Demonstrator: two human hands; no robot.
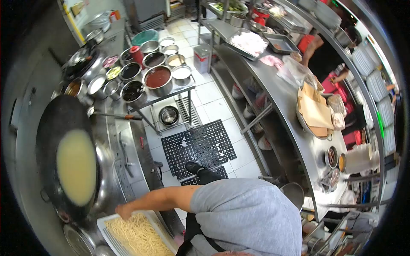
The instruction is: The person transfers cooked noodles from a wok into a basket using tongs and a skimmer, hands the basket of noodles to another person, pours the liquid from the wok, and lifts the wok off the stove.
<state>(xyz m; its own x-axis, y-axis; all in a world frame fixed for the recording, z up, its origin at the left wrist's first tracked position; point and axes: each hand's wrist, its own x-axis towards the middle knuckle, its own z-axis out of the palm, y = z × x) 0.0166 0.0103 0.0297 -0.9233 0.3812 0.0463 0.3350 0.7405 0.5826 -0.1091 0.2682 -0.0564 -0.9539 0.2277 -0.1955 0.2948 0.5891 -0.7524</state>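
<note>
My right hand (124, 210) is at the upper rim of a white plastic basket (101, 225), its fingers appearing closed around the edge. Pale yellow noodles (139, 235) fill the basket. Just beyond it, a large black wok (45, 141) holds cloudy yellowish liquid (77, 166). My left hand is out of view. A ladle with a wooden handle (126, 116) lies across the stove edge, away from my hand.
Pots of sauce (158, 80) crowd a metal stand. A perforated black mat (198, 147) covers floor tiles. Along the right, a steel counter (273, 85) carries trays, bags and a paper-lined bowl (314, 113). Another person's arm (314, 48) reaches in behind it. A metal lid (78, 241) sits beside the basket.
</note>
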